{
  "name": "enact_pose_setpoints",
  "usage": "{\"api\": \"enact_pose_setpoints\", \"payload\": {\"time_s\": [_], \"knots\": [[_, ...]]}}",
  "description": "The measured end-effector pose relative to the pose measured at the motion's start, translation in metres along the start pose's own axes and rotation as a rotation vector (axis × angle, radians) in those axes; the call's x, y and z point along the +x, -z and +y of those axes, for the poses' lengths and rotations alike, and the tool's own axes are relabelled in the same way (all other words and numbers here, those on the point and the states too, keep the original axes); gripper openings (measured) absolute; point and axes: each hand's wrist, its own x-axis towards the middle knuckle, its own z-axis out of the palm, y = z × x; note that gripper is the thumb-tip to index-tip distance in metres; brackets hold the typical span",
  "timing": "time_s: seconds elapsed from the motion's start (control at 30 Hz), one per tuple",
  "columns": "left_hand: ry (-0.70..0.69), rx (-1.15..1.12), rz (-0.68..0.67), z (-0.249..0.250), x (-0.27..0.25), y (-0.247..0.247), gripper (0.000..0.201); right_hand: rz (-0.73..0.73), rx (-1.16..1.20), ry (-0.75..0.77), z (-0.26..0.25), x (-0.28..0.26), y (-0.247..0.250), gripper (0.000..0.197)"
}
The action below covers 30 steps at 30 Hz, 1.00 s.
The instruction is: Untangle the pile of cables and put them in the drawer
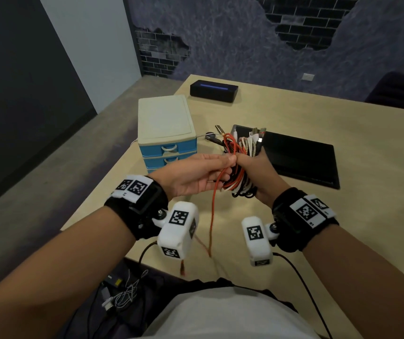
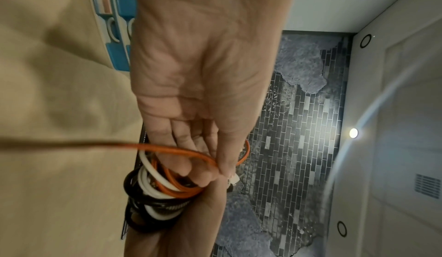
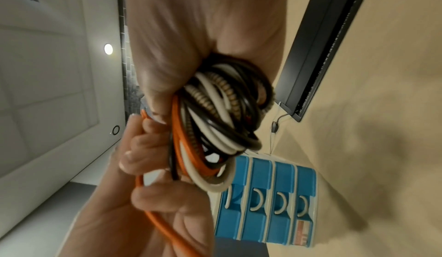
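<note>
My right hand [image 1: 252, 172] grips a tangled bundle of cables [image 1: 241, 152] in black, white, orange and braided strands, held above the table; it also fills the right wrist view as the bundle [image 3: 222, 117]. My left hand [image 1: 203, 172] pinches the orange cable [image 1: 212, 216] where it leaves the bundle. That orange cable [image 2: 167, 149] hangs down over the table's near edge. The small drawer unit [image 1: 166, 133], cream with blue drawers [image 3: 265, 204], stands to the left with all its drawers closed.
A black tray [image 1: 301, 160] lies on the tan table [image 1: 342, 123] behind my right hand, with a few more cables [image 1: 214, 138] next to the drawer unit. A black box [image 1: 213, 91] sits at the far side. Loose wires [image 1: 122, 293] lie on the floor.
</note>
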Motion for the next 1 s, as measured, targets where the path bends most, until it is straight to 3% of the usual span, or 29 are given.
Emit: {"api": "enact_pose_setpoints", "payload": {"time_s": [0.1, 0.13, 0.33, 0.57, 0.73, 0.8, 0.87, 1.0], "knots": [[0.044, -0.005, -0.018, 0.000, 0.000, -0.001, 0.021, -0.130, 0.165, -0.042, 0.000, -0.003, 0.001, 0.006], [0.049, -0.006, -0.023, 0.001, 0.000, 0.000, 0.022, -0.177, 0.239, -0.079, -0.002, -0.006, 0.000, 0.004], [0.063, 0.021, -0.007, 0.006, 0.000, 0.002, 0.021, -0.334, 0.362, -0.246, -0.011, -0.018, 0.001, 0.025], [0.087, 0.210, 0.037, -0.001, 0.006, 0.008, 0.018, -0.248, 0.222, -0.123, -0.005, -0.012, -0.006, 0.034], [0.124, 0.282, -0.053, -0.004, 0.003, 0.007, 0.021, -0.327, 0.156, -0.161, 0.004, -0.013, -0.007, 0.033], [0.122, 0.307, -0.047, -0.004, 0.002, 0.008, 0.018, -0.276, 0.107, -0.128, 0.005, -0.013, -0.009, 0.028], [0.092, 0.359, -0.003, -0.003, 0.001, 0.008, 0.018, -0.105, -0.003, -0.057, 0.007, -0.009, -0.010, 0.026], [0.031, 0.517, 0.074, -0.013, -0.005, 0.017, 0.038, 0.112, -0.072, 0.019, 0.003, 0.001, -0.006, 0.045]]}}
